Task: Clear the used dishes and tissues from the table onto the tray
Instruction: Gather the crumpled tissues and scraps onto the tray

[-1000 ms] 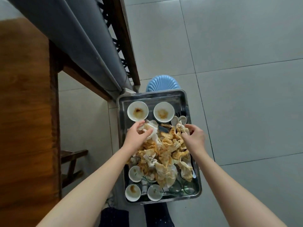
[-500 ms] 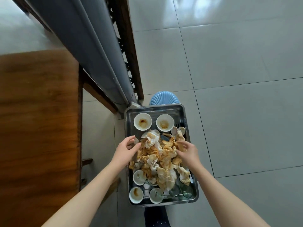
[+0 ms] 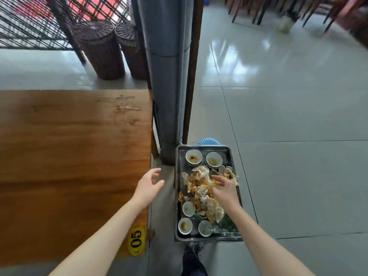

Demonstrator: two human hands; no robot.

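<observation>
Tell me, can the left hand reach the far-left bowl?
Probably yes: the left hand hangs open beside the tray, and the bowl sits uncovered past the tissues, nothing between them.

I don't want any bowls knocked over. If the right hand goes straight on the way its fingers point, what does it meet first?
Most likely the stained tissues heaped on the tray, directly ahead of the right hand; the far bowls lie beyond. Its height over the heap is unclear.

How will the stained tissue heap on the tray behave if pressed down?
Probably soft and springy: the tissues are loosely crumpled. Likely light, so pieces may slide off, since the heap rises above the tray rim.
</observation>
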